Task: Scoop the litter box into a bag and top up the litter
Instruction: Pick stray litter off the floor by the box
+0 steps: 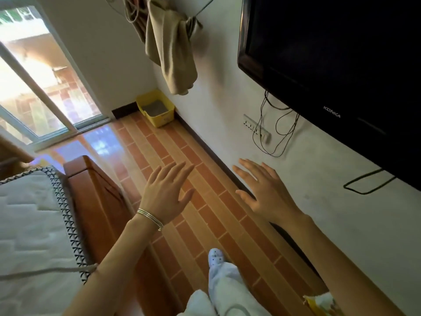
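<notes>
the yellow litter box (162, 118) sits on the tiled floor (211, 226) in the far corner, against the wall, near the sliding glass door (34, 87). the grey litter (155, 107) inside is too small to show any clumps. well apart from it, the left hand (166, 192) and right hand (263, 190) hover over the floor, fingers spread, holding nothing. a yellow-and-white object (320, 302) at the bottom edge is cut off and unclear.

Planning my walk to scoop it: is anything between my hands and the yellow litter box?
Nothing visible. The left hand and right hand, both open, hover above tiled floor that runs unbroken to the litter box in the corner; the hanging cloth clears the floor.
</notes>
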A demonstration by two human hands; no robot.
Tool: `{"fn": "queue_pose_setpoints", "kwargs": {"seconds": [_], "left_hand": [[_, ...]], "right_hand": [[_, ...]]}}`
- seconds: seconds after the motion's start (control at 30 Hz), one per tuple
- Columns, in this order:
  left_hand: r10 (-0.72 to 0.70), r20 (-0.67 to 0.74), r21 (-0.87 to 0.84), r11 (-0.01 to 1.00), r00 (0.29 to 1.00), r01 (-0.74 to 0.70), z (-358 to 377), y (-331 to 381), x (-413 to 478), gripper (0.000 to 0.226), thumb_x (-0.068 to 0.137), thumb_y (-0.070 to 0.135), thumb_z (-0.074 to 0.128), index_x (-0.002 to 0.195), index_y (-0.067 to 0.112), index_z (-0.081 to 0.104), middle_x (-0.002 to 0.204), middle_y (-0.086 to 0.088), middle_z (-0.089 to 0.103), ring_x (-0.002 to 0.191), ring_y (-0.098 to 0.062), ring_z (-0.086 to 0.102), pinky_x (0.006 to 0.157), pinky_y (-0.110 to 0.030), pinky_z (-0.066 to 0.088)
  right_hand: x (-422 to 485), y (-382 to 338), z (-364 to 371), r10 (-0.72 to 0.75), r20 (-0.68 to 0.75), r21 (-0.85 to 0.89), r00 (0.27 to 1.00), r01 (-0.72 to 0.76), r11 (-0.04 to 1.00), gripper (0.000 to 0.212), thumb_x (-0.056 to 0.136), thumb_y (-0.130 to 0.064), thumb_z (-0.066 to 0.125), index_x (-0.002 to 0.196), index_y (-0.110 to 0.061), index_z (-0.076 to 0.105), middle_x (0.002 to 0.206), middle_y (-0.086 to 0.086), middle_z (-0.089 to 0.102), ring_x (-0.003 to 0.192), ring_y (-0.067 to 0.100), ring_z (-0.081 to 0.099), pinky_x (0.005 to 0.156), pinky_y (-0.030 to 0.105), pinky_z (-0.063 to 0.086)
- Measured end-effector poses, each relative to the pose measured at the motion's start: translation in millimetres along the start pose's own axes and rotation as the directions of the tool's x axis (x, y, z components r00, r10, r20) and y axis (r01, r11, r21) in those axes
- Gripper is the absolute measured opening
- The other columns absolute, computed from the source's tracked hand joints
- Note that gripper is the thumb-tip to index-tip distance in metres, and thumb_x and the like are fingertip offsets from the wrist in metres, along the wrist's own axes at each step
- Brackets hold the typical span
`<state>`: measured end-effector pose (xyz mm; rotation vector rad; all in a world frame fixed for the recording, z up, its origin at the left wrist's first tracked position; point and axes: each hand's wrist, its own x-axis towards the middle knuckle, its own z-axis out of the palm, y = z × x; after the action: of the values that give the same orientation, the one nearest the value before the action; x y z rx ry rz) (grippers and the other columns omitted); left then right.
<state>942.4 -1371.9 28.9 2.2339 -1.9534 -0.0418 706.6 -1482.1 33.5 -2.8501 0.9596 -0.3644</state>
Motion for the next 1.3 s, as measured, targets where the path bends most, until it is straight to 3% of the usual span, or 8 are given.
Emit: {"fn": "queue_pose_setpoints", "kwargs": {"seconds": [0.2,0.63,0.83,1.3], "left_hand": [[-0.047,-0.016,-0.005,0.999,0.999,0.047,8.8,-40.1,45.1,0.059,0.088,0.046,0.051,0.142,0.027,0.037,0.142,-0.001,0.046,0.133,-0.026,0.039,0.110,-0.048,0.030],[-0.168,-0.080,0.017,0.985,0.983,0.170,-9.8,-144.5,159.1,0.056,0.089,0.046,0.049,0.141,0.027,0.038,0.142,-0.002,0.046,0.132,-0.026,0.041,0.110,-0.048,0.027],[-0.213,-0.055,0.024,0.976,0.976,0.214,-12.1,-209.3,175.6,0.057,0.089,0.052,0.039,0.141,0.028,0.038,0.142,-0.001,0.046,0.132,-0.025,0.040,0.110,-0.047,0.029],[-0.134,0.027,0.056,0.990,0.991,0.132,-43.6,-435.5,227.1,0.056,0.090,0.050,0.046,0.141,0.029,0.037,0.143,0.002,0.045,0.134,-0.022,0.038,0.111,-0.043,0.024]], "right_hand": [[69.7,16.4,21.4,-0.054,0.063,-0.005,0.997,0.055,0.998,0.058,0.089,-0.036,0.055,0.141,-0.022,0.035,0.148,0.002,0.035,0.137,0.017,0.031,0.112,0.041,0.021],[261.6,34.8,30.0,-0.179,0.058,0.053,0.982,0.176,0.983,0.055,0.090,-0.035,0.055,0.140,-0.018,0.038,0.147,0.004,0.037,0.137,0.018,0.031,0.113,0.041,0.020],[323.0,11.9,56.8,-0.200,0.108,0.079,0.974,0.192,0.978,0.060,0.089,-0.045,0.052,0.141,-0.022,0.035,0.148,0.002,0.034,0.138,0.018,0.029,0.114,0.043,0.021],[488.7,-101.7,128.4,-0.079,0.101,0.113,0.992,0.067,0.991,0.060,0.088,-0.053,0.040,0.140,-0.024,0.037,0.146,0.000,0.038,0.136,0.017,0.033,0.111,0.039,0.018]]}}
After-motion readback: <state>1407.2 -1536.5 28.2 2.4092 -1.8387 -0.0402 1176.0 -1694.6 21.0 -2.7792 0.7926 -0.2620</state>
